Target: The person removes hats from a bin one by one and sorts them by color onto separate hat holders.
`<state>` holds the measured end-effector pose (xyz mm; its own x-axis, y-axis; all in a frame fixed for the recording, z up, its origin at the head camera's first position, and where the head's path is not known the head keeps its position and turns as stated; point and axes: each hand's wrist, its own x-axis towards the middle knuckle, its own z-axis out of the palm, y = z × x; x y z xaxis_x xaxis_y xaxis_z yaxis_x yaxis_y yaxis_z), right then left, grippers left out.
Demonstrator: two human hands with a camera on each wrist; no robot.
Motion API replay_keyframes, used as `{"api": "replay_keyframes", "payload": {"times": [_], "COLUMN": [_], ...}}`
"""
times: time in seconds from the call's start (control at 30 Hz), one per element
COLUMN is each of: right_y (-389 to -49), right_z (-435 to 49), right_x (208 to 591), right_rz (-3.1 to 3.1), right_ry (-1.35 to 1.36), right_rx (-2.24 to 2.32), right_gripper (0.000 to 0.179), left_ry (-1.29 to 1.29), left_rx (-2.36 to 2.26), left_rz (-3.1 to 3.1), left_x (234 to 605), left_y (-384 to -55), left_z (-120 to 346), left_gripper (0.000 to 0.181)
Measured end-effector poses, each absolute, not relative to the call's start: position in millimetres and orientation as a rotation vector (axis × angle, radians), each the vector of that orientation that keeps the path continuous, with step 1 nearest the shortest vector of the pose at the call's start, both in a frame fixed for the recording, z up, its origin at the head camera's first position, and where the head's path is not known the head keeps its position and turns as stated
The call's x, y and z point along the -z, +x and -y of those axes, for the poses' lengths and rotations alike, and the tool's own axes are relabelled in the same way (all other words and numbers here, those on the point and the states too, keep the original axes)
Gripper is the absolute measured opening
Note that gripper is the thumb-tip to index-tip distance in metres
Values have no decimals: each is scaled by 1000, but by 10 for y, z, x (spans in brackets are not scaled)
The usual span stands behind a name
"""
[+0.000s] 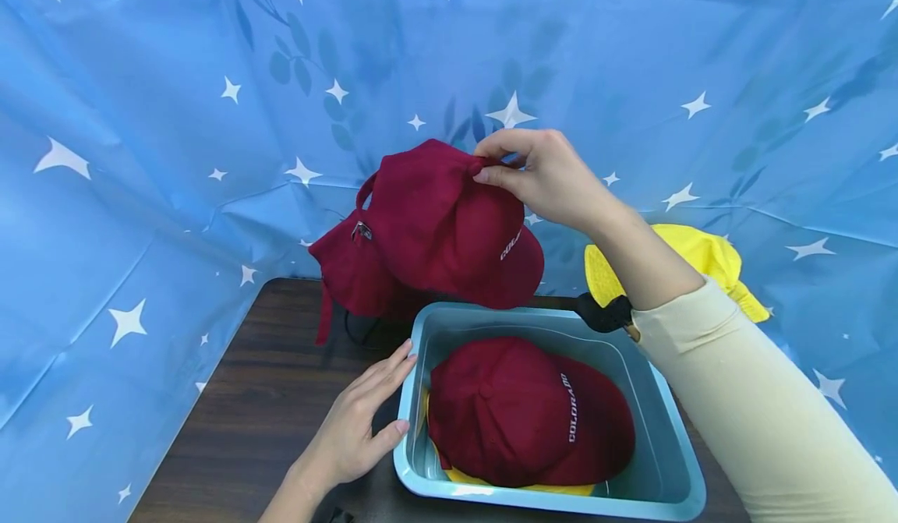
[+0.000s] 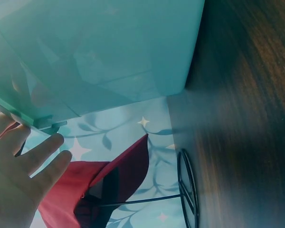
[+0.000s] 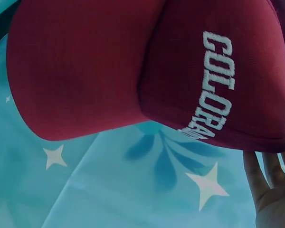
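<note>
My right hand [image 1: 547,176] pinches a maroon baseball cap [image 1: 449,227] by the top of its crown and holds it up behind the bin's far edge. White embroidered lettering [image 3: 213,85] runs across its front in the right wrist view. With fingers straight, my left hand [image 1: 354,422] touches the left rim of a blue-grey plastic bin [image 1: 655,429]. Inside the bin lies another maroon cap [image 1: 491,414], lettered COLORADO, its brim to the right. Yellow fabric [image 1: 561,489] shows beneath it. A further maroon cap [image 1: 351,270] is partly hidden behind the held one.
A black wire stand [image 2: 187,190] supports the rear maroon cap in the left wrist view. Behind my right forearm is a yellow hat [image 1: 694,250], partly covered. The bin sits on a dark wooden table [image 1: 245,414], with a blue star-patterned curtain [image 1: 140,196] around it.
</note>
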<state>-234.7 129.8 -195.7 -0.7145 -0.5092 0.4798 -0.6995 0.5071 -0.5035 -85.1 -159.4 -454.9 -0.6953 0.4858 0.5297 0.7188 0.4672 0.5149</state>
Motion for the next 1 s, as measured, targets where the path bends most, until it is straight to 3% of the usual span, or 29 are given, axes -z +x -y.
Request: {"api": "replay_keyframes", "payload": {"times": [0.5, 1.0], "right_y": [-2545, -2791], "right_z": [-882, -466], "right_x": [2111, 2535], "right_rz": [2404, 2396], "right_ry": [901, 915], "right_rx": [-1156, -1109], "right_gripper": [22, 23], "left_ry": [-1028, -1020], "left_rx": [1084, 1079], "left_rz": [2408, 2422], "left_x": [4556, 4523], "left_y": [-842, -849], "left_z": [1579, 1602], "left_gripper": [67, 69]}}
